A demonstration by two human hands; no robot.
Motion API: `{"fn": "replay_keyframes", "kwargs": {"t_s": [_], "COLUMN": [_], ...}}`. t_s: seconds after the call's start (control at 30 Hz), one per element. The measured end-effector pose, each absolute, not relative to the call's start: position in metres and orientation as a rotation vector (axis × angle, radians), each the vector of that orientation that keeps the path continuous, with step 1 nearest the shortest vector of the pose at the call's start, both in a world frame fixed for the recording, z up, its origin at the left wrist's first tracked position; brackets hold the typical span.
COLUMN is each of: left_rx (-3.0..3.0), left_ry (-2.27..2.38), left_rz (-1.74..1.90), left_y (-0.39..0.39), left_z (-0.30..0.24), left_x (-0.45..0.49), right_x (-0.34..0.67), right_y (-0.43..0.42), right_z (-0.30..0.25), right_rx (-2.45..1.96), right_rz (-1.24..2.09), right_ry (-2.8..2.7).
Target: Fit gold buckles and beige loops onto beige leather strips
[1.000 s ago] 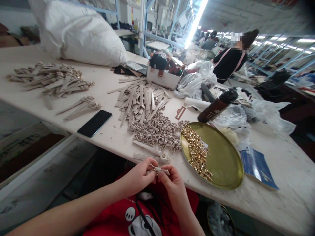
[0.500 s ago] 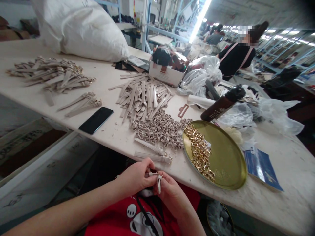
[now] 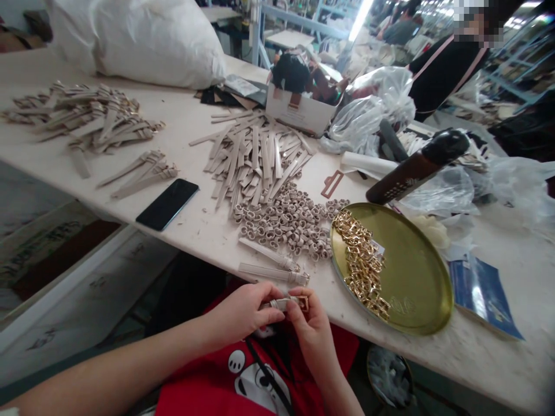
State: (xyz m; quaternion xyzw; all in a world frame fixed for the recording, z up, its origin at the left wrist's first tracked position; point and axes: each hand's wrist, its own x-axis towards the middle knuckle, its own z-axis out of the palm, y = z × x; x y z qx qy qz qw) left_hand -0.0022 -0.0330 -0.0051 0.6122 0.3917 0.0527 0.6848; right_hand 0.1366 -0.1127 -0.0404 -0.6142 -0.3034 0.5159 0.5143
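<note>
While close together, left fingers (image 3: 265,315) and right fingers (image 3: 298,315) tight around strap (image 3: 278,303).

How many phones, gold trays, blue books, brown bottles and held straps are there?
Phone: 1
Gold tray: 1
Blue book: 1
Brown bottle: 1
Held strap: 1
Total: 5

A long pale worktable (image 3: 498,352) fills a factory hall with blue steel racks (image 3: 299,14) and bright ceiling strip lights (image 3: 359,14).
</note>
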Motion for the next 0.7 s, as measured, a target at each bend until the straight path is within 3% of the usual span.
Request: {"fn": "replay_keyframes", "kwargs": {"t_s": [0.3, 0.7], "left_rx": [1.106, 1.305], "left_ry": [0.836, 0.843], "left_rz": [-0.022, -0.068], "left_y": [-0.034, -0.061], "left_z": [-0.021, -0.009], "left_x": [-0.013, -0.021], "right_x": [0.141, 0.141], "right_y": [-0.126, -0.149], "right_z": [-0.05, -0.03], "right_rx": [-1.575, -1.525], "right_rz": [1.209, 1.086], "right_ry": [-1.128, -1.651]}}
